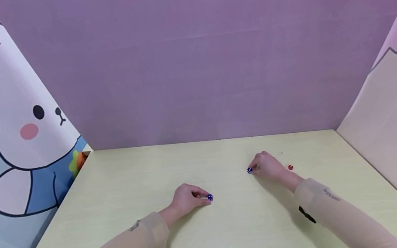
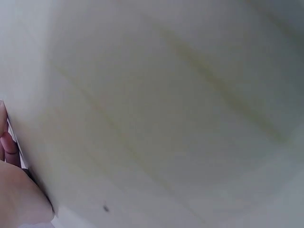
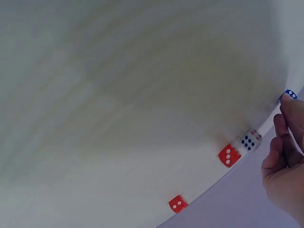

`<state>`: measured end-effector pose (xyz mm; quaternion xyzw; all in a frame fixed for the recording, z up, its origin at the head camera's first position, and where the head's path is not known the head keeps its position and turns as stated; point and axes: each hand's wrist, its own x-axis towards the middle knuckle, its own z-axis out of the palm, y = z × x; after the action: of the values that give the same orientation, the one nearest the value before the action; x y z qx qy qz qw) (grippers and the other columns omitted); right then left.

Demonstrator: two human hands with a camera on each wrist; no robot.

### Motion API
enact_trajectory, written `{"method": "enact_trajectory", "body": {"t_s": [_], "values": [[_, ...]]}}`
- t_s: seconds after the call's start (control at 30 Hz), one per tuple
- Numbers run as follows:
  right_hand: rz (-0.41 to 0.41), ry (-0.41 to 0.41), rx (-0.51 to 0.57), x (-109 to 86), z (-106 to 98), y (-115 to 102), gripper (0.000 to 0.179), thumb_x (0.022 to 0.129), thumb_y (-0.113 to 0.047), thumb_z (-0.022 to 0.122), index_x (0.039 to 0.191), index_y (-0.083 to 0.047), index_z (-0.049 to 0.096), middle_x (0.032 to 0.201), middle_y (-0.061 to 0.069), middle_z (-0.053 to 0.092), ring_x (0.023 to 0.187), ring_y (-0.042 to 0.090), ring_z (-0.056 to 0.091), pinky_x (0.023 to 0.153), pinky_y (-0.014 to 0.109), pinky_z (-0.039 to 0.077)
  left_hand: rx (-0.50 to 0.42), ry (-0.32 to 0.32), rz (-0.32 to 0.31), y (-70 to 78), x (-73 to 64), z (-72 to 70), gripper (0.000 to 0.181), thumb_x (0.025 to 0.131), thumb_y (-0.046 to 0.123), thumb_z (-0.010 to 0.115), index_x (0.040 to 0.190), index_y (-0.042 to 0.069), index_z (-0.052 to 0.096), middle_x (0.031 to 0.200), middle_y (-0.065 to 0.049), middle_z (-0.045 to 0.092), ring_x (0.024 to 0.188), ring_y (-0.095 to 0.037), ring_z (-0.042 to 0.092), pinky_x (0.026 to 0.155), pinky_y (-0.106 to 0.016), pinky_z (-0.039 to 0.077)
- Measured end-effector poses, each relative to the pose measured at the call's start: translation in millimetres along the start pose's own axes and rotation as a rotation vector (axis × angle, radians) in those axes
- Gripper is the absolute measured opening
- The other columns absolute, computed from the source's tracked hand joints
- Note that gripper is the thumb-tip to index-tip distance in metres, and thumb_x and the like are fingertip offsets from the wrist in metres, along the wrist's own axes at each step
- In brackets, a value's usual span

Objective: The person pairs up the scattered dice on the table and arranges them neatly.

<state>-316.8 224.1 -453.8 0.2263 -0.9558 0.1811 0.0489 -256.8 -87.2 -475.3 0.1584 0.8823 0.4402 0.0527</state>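
Pinching blue die in left fingers, second blue die in right fingers; probably partway, with red dice, white die ungrasped.

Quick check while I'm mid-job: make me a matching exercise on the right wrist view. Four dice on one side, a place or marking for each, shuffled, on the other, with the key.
Dice:
1. White die
2. Blue die
3. Red die showing two spots
4. Red die showing three spots

Place or marking:
A. Lowest of the four in the picture
B. Right beside the white die
C. Blue spots on one face
D. Pinched by the right hand

Pairs: 1-C, 2-D, 3-A, 4-B
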Motion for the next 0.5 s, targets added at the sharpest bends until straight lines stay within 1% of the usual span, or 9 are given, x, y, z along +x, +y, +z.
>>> {"method": "enact_trajectory", "body": {"t_s": [0.17,0.27,0.4,0.5], "values": [[-0.028,-0.009,0.034,-5.9,1.7,-13.5,0.015,0.073,-0.006,0.078,0.088,-0.005,0.075,0.083,0.003,0.068,0.077,0.015,0.052,0.071,0.031,0.043,0.005,-0.005,-0.003,-2.3,0.8,0.0,0.018,0.069,0.023,0.084,0.085,0.017,0.077,0.067,0.010,0.064,0.062,-0.008,0.047,0.062,-0.022,0.037],[-0.026,-0.018,0.062,-11.0,2.2,-21.2,0.016,0.073,-0.007,0.078,0.088,-0.005,0.075,0.083,0.003,0.068,0.078,0.015,0.054,0.071,0.030,0.045,0.001,-0.008,-0.008,-2.7,1.0,0.3,0.018,0.069,0.024,0.084,0.085,0.017,0.077,0.066,0.009,0.062,0.062,-0.008,0.047,0.062,-0.023,0.037],[-0.028,-0.038,0.115,-17.2,4.7,-28.9,0.016,0.073,-0.007,0.079,0.088,-0.005,0.075,0.082,0.002,0.067,0.076,0.013,0.057,0.069,0.025,0.046,0.007,-0.015,-0.007,-1.3,1.1,-0.3,0.018,0.069,0.024,0.084,0.085,0.017,0.077,0.064,0.009,0.060,0.062,-0.008,0.047,0.063,-0.023,0.037],[-0.051,-0.044,0.138,-21.1,7.8,-35.2,0.014,0.073,-0.008,0.079,0.087,-0.006,0.075,0.081,0.001,0.067,0.073,0.011,0.059,0.065,0.020,0.046,0.027,-0.024,-0.008,-0.1,2.2,-1.8,0.019,0.069,0.025,0.084,0.086,0.018,0.077,0.064,0.009,0.060,0.062,-0.008,0.048,0.062,-0.023,0.037]]}}
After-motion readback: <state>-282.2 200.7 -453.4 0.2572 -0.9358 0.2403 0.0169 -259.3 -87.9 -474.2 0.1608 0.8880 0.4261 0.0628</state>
